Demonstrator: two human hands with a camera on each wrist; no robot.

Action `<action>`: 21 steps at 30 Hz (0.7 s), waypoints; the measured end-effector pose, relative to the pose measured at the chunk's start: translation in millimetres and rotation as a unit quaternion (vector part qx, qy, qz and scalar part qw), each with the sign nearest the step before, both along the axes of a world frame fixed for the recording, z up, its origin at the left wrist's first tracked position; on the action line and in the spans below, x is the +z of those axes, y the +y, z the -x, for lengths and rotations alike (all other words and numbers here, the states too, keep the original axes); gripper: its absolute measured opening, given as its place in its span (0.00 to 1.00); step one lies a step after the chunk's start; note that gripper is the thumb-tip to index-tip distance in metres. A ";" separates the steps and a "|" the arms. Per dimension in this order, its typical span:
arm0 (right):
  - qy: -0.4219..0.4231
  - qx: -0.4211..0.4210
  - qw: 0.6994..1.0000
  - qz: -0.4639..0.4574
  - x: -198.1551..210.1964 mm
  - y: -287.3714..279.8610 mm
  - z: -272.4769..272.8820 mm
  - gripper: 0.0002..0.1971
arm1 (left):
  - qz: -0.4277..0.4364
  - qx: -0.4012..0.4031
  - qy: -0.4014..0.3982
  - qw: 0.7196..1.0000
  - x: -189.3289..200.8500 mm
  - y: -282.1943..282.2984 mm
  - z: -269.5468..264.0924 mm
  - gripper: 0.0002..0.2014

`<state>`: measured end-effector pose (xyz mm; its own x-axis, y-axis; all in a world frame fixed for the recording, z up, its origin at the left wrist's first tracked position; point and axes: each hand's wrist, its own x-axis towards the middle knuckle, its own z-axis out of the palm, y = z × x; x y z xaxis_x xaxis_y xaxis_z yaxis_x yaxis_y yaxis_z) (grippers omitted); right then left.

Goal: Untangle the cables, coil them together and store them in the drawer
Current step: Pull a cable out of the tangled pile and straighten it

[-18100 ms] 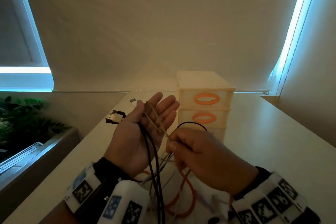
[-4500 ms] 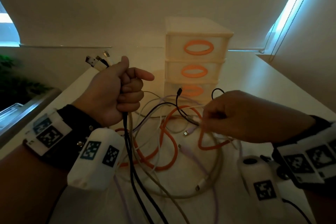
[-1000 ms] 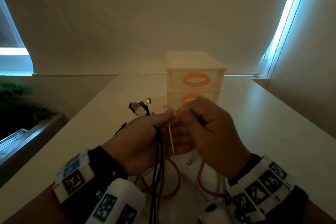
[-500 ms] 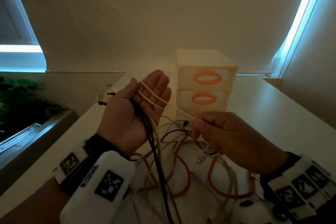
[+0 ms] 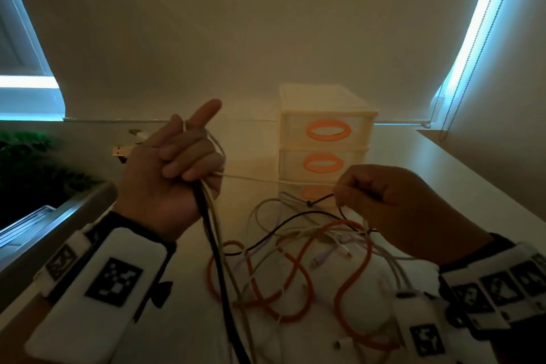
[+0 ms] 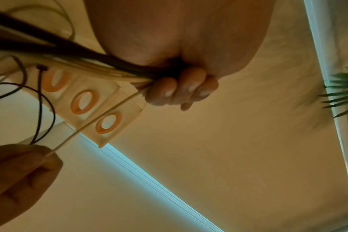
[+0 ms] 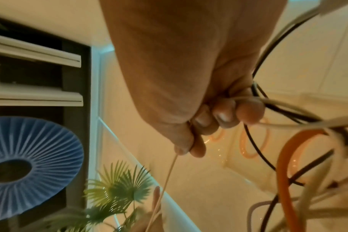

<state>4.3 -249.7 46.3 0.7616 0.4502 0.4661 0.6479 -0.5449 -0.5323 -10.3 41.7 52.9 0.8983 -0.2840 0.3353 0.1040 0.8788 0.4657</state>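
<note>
From the head camera, the left hand [image 5: 168,177] is raised above the pale tabletop [image 5: 461,192], its lower fingers curled round a bundle of black and cream cables [image 5: 210,233] that hangs from the fist, while the index finger points up. USB plugs [image 5: 122,151] stick out behind the fist. A thin cream cable [image 5: 277,181] runs taut from this fist across to the right hand [image 5: 393,201], which pinches it between thumb and fingertips and also holds a thin black cable [image 5: 320,200]. Below and between the hands a loose tangle lies on the table: a thick orange cable [image 5: 295,272] looped among white, lilac and black ones. Behind it stands a small cream plastic three-drawer chest with orange oval handles [image 5: 325,151], all drawers closed.

From the left wrist camera, the left hand's fingers [image 6: 181,89] are pressed together and curled tight on the cable bundle [image 6: 73,53]. The thin cream cable [image 6: 101,117] leaves the fist in a straight line to the right hand [image 6: 20,177], which nips it at the fingertips. The drawer chest [image 6: 93,100] shows beyond.

From the right wrist camera, the right hand's fingers [image 7: 224,116] are curled; thumb and forefinger pinch the thin cream cable [image 7: 167,177], which stretches away towards a green palm-like plant [image 7: 117,188]. Black and white cables pass under the other fingers, beside the orange cable [image 7: 286,172]. A blue pleated disc [image 7: 30,163] sits at the left.
</note>
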 end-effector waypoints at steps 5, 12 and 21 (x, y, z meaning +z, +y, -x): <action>0.002 -0.054 0.998 -0.019 -20.4 -1.2 -16.9 0.09 | -0.019 -0.023 -0.012 0.999 -4.0 -4.0 -1.8 0.22; 0.010 -0.118 0.992 -0.037 -22.0 5.4 -28.7 0.10 | -0.056 -0.114 -0.037 0.991 3.2 -25.6 14.4 0.25; -0.065 -0.145 0.980 -0.122 0.4 24.8 -14.9 0.08 | -0.379 -0.126 0.090 0.912 -10.9 -69.7 27.8 0.27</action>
<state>19.2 -224.9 46.7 0.7685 0.0864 0.6340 0.5549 -0.5832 -0.5932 -38.1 -28.0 42.0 0.7941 -0.5776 -0.1892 0.3924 0.2494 0.8854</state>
